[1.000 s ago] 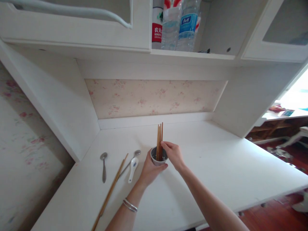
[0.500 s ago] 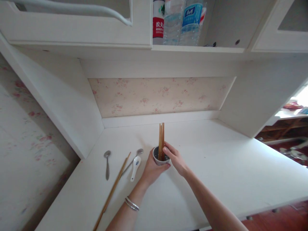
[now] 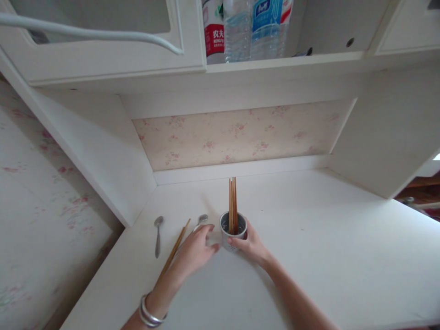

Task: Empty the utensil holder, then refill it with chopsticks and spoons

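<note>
A grey perforated cup [image 3: 231,243] stands near the middle of the white counter, with several wooden chopsticks [image 3: 233,201] upright inside it. My right hand [image 3: 252,245] is wrapped round the cup's right side, its thumb across the front. My left hand [image 3: 197,247], fingers curved and apart, hovers left of the cup and holds nothing. Beneath and beside it lie more chopsticks [image 3: 175,245] and a metal spoon [image 3: 203,219], whose handle is mostly covered. Another metal spoon [image 3: 158,236] lies farther left. The white ceramic spoon is hidden behind my left hand.
The white counter [image 3: 309,256] reaches up to a low back ledge and flowered wallpaper [image 3: 237,135]. Above hangs a white cabinet [image 3: 120,59] with a long pale handle. Plastic bottles [image 3: 237,34] stand on its open shelf. Side panels [image 3: 388,137] bound the counter.
My left hand has let go of the cup and moved left, over the spoons and loose chopsticks. My right hand has moved from the chopsticks and rim to grasp the cup's side.
</note>
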`<control>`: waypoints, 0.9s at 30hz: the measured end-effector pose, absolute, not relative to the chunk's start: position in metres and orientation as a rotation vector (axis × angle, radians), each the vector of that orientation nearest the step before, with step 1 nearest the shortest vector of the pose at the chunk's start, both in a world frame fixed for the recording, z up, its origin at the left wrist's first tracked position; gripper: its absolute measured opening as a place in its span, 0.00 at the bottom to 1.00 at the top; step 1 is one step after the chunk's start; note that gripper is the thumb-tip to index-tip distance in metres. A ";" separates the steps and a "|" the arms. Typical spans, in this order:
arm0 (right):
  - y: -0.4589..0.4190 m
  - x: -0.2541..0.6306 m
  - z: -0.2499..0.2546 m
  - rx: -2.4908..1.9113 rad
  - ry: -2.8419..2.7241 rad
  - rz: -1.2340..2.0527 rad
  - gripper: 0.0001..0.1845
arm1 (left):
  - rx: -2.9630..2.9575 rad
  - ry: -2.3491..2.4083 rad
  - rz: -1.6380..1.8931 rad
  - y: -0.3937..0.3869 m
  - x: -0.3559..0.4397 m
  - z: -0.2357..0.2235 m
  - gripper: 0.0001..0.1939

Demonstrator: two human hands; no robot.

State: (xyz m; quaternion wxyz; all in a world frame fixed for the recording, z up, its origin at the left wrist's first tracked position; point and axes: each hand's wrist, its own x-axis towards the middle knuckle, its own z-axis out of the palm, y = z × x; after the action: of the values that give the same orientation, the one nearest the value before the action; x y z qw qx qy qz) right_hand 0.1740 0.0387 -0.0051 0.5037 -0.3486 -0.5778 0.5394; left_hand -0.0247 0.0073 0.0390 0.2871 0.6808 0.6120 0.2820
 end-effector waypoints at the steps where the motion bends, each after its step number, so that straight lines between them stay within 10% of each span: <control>1: 0.039 0.174 -0.006 -0.852 -1.390 1.311 0.37 | 1.850 1.774 0.612 0.004 -0.037 0.045 0.15; 10: 0.037 0.175 -0.004 -0.904 -1.382 1.304 0.36 | 1.994 2.140 -0.116 -0.021 -0.127 0.036 0.13; 27: 0.039 0.176 -0.010 -0.861 -1.387 1.330 0.36 | 1.802 2.076 -0.082 -0.011 -0.140 0.020 0.17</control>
State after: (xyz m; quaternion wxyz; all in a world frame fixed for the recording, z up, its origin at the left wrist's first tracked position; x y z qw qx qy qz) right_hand 0.1756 0.0393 -0.0105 0.4953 -0.3552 -0.5723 0.5486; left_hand -0.1404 -0.0105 0.0196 0.1946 0.6427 0.7404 -0.0293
